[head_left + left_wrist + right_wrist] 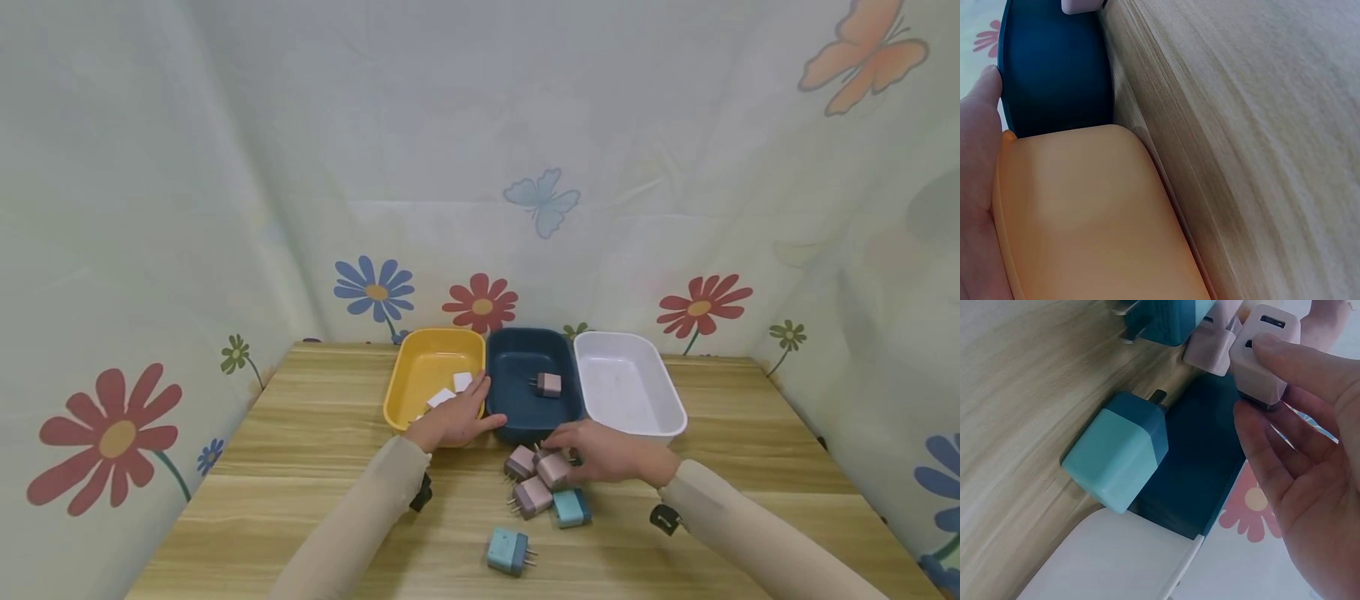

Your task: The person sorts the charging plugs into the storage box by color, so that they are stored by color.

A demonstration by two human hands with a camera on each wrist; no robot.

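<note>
charger [555, 472], smooth pink plastic, blocky with rounded edges and two dark ports, sits pinched in the right hand [609, 454] beside other chargers [533, 497], long axis slanting, prong end toward the blue tray [517, 358]. left hand [455, 417] rests, fingers extended, on the yellow tray [427, 367].

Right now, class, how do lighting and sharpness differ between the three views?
Head: soft, fairly even light, faint shadows on the wooden table; left wrist: yellow bin looks pale orange, table soft at upper right; right wrist: lower teal charger fairly clear, navy bin darkly shaded.
</note>
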